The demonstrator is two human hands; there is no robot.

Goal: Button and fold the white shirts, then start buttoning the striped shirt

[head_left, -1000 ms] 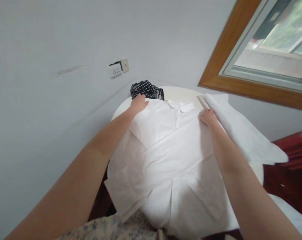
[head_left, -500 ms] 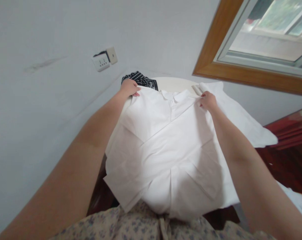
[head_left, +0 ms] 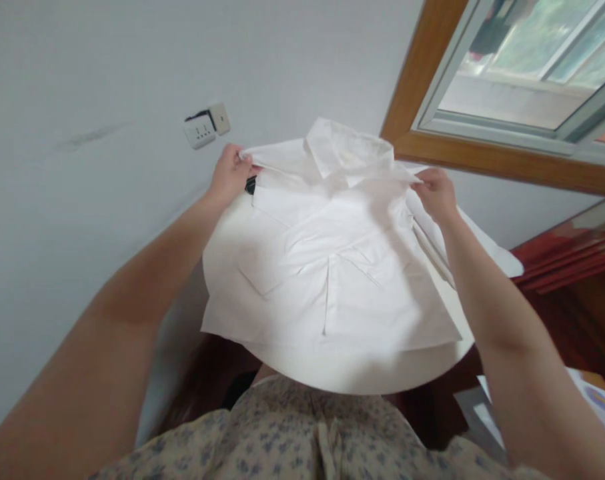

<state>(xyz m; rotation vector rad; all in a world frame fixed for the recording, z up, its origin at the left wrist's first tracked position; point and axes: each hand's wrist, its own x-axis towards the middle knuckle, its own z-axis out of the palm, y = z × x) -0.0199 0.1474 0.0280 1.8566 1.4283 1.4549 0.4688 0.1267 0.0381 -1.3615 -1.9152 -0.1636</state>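
Observation:
A white collared shirt (head_left: 327,267) is spread over a round white table (head_left: 362,373), its hem toward me. My left hand (head_left: 232,168) pinches the shirt at its left shoulder. At the other shoulder, my right hand (head_left: 436,190) grips the cloth between thumb and fingers. Between the two hands the collar (head_left: 349,150) and shoulder part are lifted at the far side, while the lower part lies on the tabletop. A bit of black cloth (head_left: 251,185) peeks out beside my left hand, mostly covered by the shirt.
Behind the table is a pale wall with a white socket (head_left: 199,131). A wood-framed window (head_left: 482,150) is at the upper right. More white cloth (head_left: 492,247) hangs past the table's right side. Red fabric (head_left: 572,257) and papers (head_left: 589,397) are farther right.
Both hands have raised the shirt's shoulders and moved apart. The collar now stands up, and the hem has slid away from me, baring the table's near edge. The black striped cloth is mostly covered.

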